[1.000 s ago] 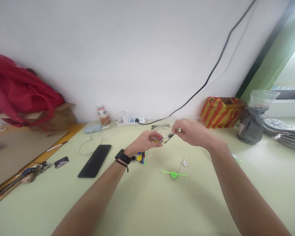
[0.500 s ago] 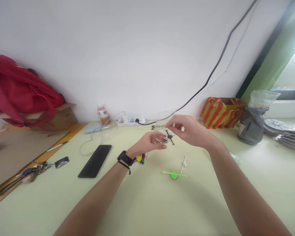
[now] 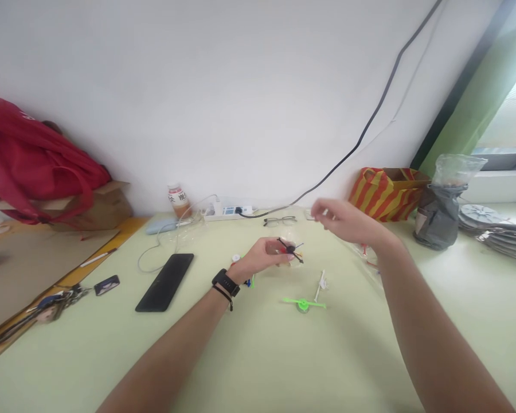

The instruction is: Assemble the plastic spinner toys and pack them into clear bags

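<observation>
My left hand (image 3: 264, 254), with a black watch on its wrist, is closed around a small black plastic piece with thin arms (image 3: 291, 250). Bits of red, blue and yellow show at the same fingers. To the right, my right hand (image 3: 346, 221) is raised above the table, its fingers curled and smeared by motion; I make out nothing in them. Below the hands lie a bright green long-armed plastic piece (image 3: 303, 304) and a white plastic piece (image 3: 321, 285). Several small coloured pieces (image 3: 250, 281) lie partly hidden behind my left wrist.
A black phone (image 3: 165, 282) lies left of my arm. Glasses (image 3: 279, 220), a power strip (image 3: 227, 213) and a drink bottle (image 3: 179, 201) are along the wall. At the right stand a striped bag (image 3: 380, 195) and a grey bag (image 3: 441, 218); clear plastic packaging (image 3: 370, 261) lies by my right forearm.
My right hand has drawn away to the right from the black piece. My left hand has shifted slightly right and down, now with the black piece at its fingertips.
</observation>
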The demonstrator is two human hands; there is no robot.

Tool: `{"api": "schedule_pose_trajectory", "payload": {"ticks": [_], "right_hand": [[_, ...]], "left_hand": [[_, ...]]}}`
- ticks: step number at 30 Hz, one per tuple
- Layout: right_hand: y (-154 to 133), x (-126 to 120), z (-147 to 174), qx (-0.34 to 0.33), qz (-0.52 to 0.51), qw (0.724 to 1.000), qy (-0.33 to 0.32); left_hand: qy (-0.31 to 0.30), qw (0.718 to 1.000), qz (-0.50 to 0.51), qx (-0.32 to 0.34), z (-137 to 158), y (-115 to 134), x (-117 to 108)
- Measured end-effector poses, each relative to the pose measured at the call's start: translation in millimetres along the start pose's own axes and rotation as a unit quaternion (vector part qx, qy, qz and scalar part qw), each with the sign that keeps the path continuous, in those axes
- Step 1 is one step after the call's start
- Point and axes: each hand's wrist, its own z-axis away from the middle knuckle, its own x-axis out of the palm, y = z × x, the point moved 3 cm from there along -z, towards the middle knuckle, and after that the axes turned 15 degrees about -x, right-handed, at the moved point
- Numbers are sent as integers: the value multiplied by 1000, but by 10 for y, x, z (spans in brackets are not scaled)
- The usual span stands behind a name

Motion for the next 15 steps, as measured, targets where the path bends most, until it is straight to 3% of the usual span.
{"api": "schedule_pose_trajectory", "payload": {"ticks": [2,4,6,8,11,15], "right_hand": [[239,188,65,31,-3,985,-167],[384,424,135,68,-54,944,-318],[430,635,174,87,-104,899,-417],[442,764,173,93,-115,880,-452],[478,779,155,96,-89,894,-429],[553,618,192,114,-99,908,-391]], "left_hand": [[23,1000,13,15,-27,-33,-13],[31,999,-14,26,-47,-60,-12],[27,997,-64,37,-62,-81,-1],[23,994,-99,49,-71,-99,12],[12,992,-114,57,-85,-126,32],[15,991,-120,51,-93,-162,36]]}}
